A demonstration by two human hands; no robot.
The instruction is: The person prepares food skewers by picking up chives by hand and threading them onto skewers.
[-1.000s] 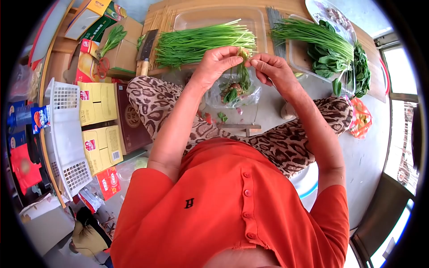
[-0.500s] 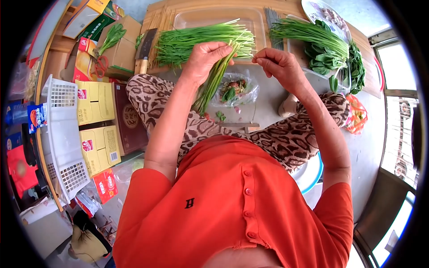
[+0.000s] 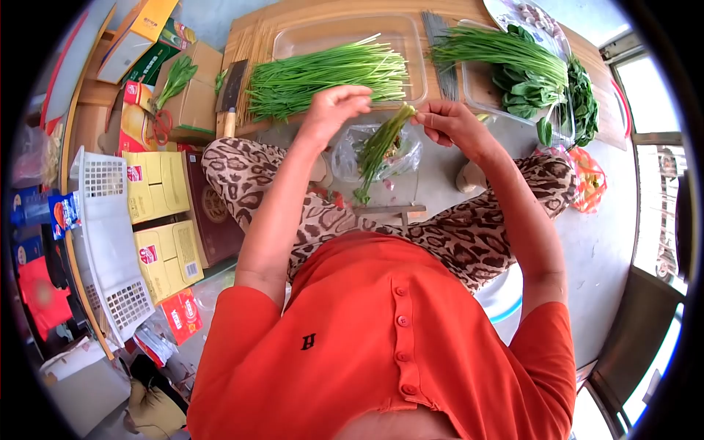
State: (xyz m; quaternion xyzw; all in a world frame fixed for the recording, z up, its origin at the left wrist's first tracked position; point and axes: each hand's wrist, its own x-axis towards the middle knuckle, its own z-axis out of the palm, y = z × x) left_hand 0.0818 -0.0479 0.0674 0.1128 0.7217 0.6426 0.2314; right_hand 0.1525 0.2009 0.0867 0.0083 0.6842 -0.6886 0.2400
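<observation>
My right hand pinches a small bunch of garlic chives by its pale stem ends. Its green leaves hang down to the left over a clear plastic bag with scraps inside. To the left, my left hand is empty, fingers stretched out and a little bent, apart from the bunch. Beyond it, a large heap of garlic chives lies across a clear plastic tray on the wooden table. A cleaver rests left of the heap.
Thin wooden skewers and metal skewers flank the tray. On the right, another tray holds more chives and leafy greens, near a plate. Yellow boxes and a white basket stand left. A small stool is between my legs.
The bunch of chives has passed from my left hand to my right hand and now hangs over the bag. My left hand has let go, its fingers loosened.
</observation>
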